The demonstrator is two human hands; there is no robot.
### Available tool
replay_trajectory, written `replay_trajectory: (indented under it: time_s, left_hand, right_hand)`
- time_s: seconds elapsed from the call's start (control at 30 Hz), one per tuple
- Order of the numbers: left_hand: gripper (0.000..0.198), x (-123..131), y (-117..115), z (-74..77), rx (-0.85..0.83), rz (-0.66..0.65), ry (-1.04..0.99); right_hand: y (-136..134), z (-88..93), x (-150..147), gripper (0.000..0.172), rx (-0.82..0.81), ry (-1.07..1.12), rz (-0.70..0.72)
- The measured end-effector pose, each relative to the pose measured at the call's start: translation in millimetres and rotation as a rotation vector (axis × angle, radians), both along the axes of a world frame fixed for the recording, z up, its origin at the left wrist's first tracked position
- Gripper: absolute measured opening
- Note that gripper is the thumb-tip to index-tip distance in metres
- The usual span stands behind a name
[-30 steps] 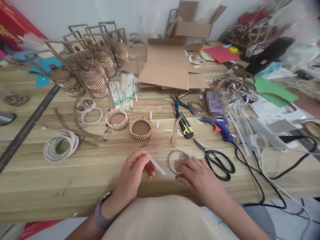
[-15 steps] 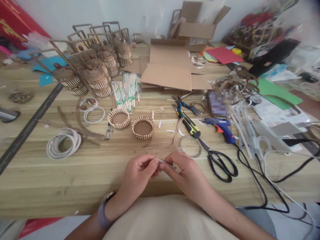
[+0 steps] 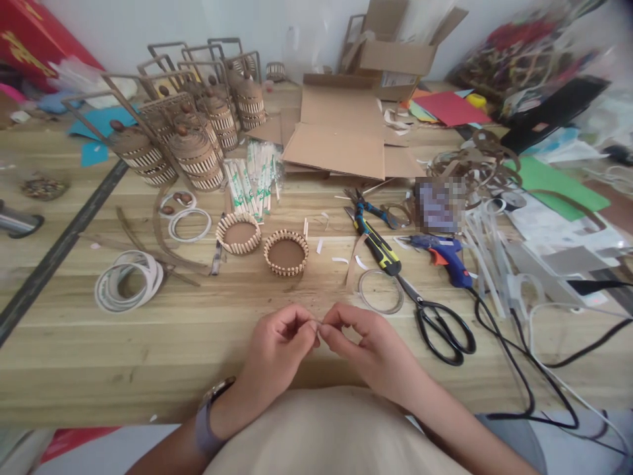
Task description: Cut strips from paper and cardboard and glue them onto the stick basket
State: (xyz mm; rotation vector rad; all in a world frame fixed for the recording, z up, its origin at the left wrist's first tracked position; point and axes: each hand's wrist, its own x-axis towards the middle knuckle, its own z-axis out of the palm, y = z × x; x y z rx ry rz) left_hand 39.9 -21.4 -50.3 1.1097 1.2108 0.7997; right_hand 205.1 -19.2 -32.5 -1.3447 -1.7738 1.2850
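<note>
My left hand and my right hand meet above the table near its front edge. Both are closed in a pinch, thumb tips almost touching. Something small and thin sits between the fingertips, mostly hidden, and I cannot make out what it is. Just beyond the hands stand two low round trays ringed with short wooden sticks, one on the left and one on the right. Black-handled scissors and a ring of tape lie to the right of my right hand.
A yellow-and-black utility knife, pliers and a blue glue gun with a trailing cord lie to the right. White tape rolls are at left. Several handled stick lanterns and flattened cardboard stand behind.
The thin pale strip that showed between my hands is now almost wholly hidden by my fingers. My hands stay close together, and the view has shifted slightly.
</note>
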Motion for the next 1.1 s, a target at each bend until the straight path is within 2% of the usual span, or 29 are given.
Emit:
replay_trajectory:
  time_s: [0.23,0.37,0.73,1.1]
  left_hand:
    - [0.018,2.2,3.8,4.6,-0.126,0.049,-0.11]
    - [0.016,3.2,3.4,4.7,-0.161,0.055,-0.148]
    - [0.017,4.0,1.5,4.4,-0.168,0.063,-0.189]
    - [0.018,3.4,1.7,4.8,-0.15,0.058,-0.162]
  right_hand:
    - [2.1,-1.7,7.4,0.023,-0.14,0.179,-0.063]
    - [0.1,-2.4,6.3,0.024,-0.14,0.202,-0.054]
    - [-3.0,-3.4,1.6,0.023,-0.02,0.14,-0.1]
    - [-7.5,-4.0,-0.9,0.02,0.225,-0.025,-0.129]
